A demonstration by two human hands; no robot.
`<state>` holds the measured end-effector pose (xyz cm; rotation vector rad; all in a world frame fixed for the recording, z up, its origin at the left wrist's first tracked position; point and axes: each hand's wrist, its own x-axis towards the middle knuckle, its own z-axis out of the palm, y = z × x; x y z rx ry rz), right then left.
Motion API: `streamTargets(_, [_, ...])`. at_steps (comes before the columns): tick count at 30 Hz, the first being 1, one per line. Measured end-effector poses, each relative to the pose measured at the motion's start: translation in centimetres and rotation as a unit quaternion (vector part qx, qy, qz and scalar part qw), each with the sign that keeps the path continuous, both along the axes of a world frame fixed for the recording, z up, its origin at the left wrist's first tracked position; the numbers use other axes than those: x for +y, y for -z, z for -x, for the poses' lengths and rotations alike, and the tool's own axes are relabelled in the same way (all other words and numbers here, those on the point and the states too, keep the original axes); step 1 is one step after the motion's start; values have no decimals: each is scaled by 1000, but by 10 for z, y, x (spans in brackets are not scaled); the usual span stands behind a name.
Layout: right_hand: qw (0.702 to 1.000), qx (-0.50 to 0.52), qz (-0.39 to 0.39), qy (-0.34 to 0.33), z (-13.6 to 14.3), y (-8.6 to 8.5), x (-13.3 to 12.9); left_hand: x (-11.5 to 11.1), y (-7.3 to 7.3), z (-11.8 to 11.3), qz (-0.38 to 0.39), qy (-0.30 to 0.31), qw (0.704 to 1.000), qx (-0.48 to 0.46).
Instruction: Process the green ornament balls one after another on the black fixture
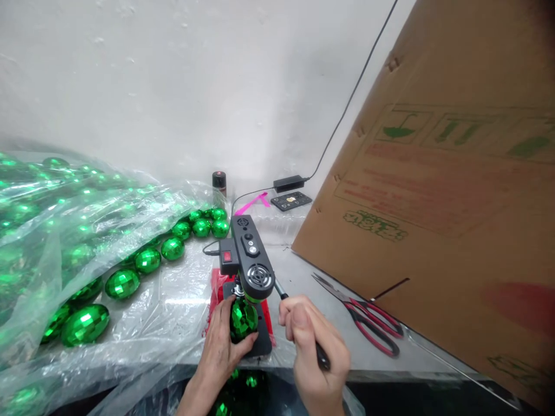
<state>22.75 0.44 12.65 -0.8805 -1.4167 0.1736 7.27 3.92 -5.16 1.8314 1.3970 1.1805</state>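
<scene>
Plainly, the green faceted ball [243, 318] sat on the base of the small black press [249, 260], right under its head, with the left hand [225, 341] curled around it. The right hand [310, 341] was clenched on the press lever [299, 323]. A hard pull could probably have crushed the thin shell or pinched the fingers beside it. The contact point was hidden by the head; the lever's end disappeared in the fist.

A grey table [303, 277] is carrying plastic sheeting [173, 306], scissors [368, 318], a small black machine [249, 260], and a cardboard box [455, 202].
</scene>
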Motion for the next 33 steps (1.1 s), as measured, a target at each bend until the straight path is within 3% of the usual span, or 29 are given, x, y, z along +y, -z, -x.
streamTargets(6, [1000,2,-3,6,0,1,0,2,5,5,39,0,999,-6])
streamTargets(15, [1000,2,8,5,-1,2,-2,5,9,-15,51,-24,998,-30])
streamTargets(22, [1000,2,-6,19,0,6,-3,7,14,-17,60,-23,997,-51])
streamTargets(33, [996,53,-66,33,6,49,0,6,15,-22,38,-25,998,-36])
